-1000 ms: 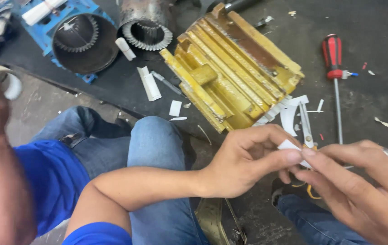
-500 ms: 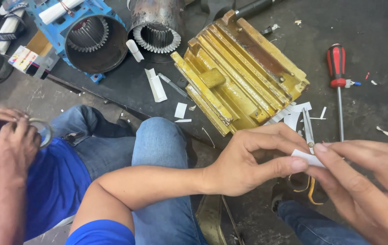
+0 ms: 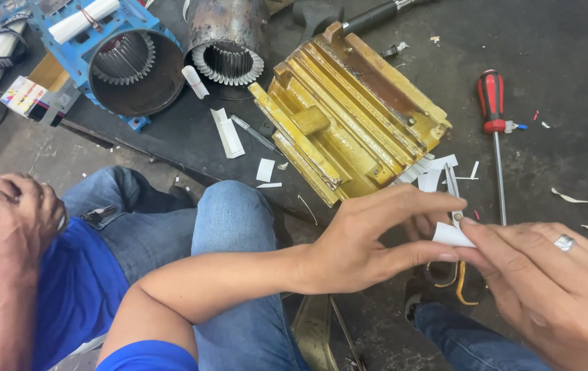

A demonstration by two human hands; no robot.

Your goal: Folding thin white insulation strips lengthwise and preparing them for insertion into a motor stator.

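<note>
My left hand point(image 3: 369, 240) and my right hand point(image 3: 548, 282) meet over my lap. Both pinch one small white paper piece point(image 3: 453, 235) between fingertips and thumbs. My right hand wears a silver ring. Just beneath the hands lie scissors with yellow handles point(image 3: 460, 285), their blades pointing toward a yellow finned metal housing point(image 3: 349, 117) on the dark floor mat. More white paper scraps point(image 3: 431, 175) lie beside that housing.
A red-handled screwdriver point(image 3: 492, 103) lies at the right. A blue motor casing point(image 3: 126, 65) and a rusty stator point(image 3: 229, 41) stand at the back left, with paper strips point(image 3: 227, 134) nearby. A co-worker in blue sits at the left, hands point(image 3: 12, 213) clasped together.
My hands stay pinched on the paper piece and have barely moved. The co-worker's hands dropped from the upper left and came together by the lap.
</note>
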